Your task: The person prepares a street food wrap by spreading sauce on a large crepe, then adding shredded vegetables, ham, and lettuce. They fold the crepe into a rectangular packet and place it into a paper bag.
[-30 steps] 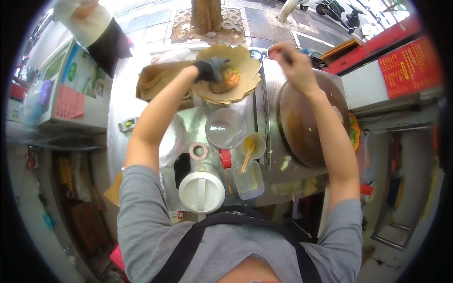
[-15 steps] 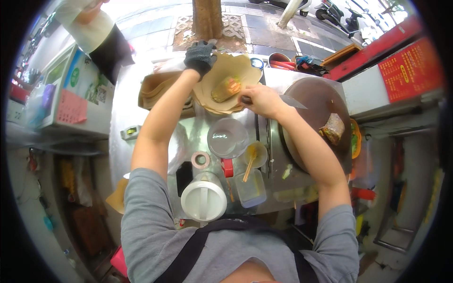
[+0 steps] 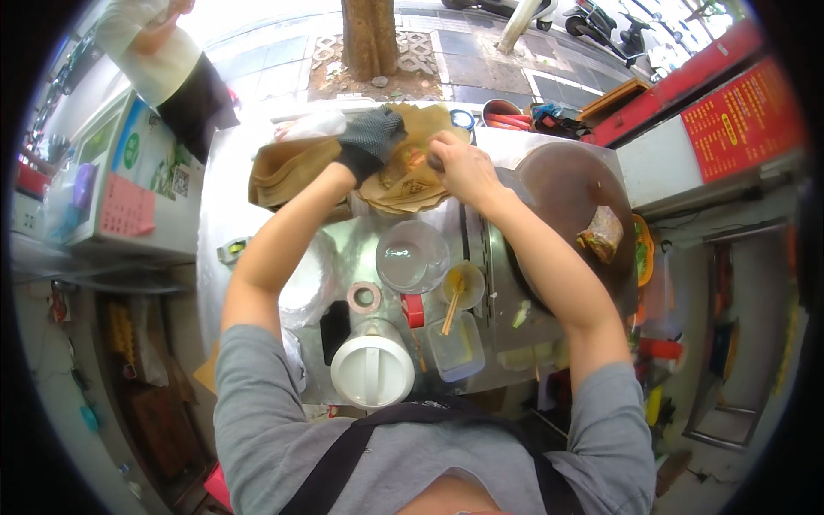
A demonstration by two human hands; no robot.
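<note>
My left hand (image 3: pixel 371 142), in a dark knit glove, is closed at the left side of the brown wrapping paper (image 3: pixel 421 190). A filled flatbread roll (image 3: pixel 400 161) lies on the paper, partly covered by it and by the glove. My right hand (image 3: pixel 468 176) is closed at the paper's right side, with a dark handle end showing at its fingers; its blade is mostly hidden now. Right of my right forearm, another filled roll (image 3: pixel 603 233) rests on the round dark griddle (image 3: pixel 558 167).
A stack of brown paper bags (image 3: pixel 287 172) stands left of the paper. Closer in are a clear round tub (image 3: pixel 413 257), a cup with a brush (image 3: pixel 464 283), tape (image 3: pixel 364 297) and a white lidded jug (image 3: pixel 372 371). Across the counter stands a person (image 3: pixel 167 64).
My left hand has come down and nearer from the paper's far edge. My right hand has shifted slightly up. The paper's near part now shows print and covers more of the roll.
</note>
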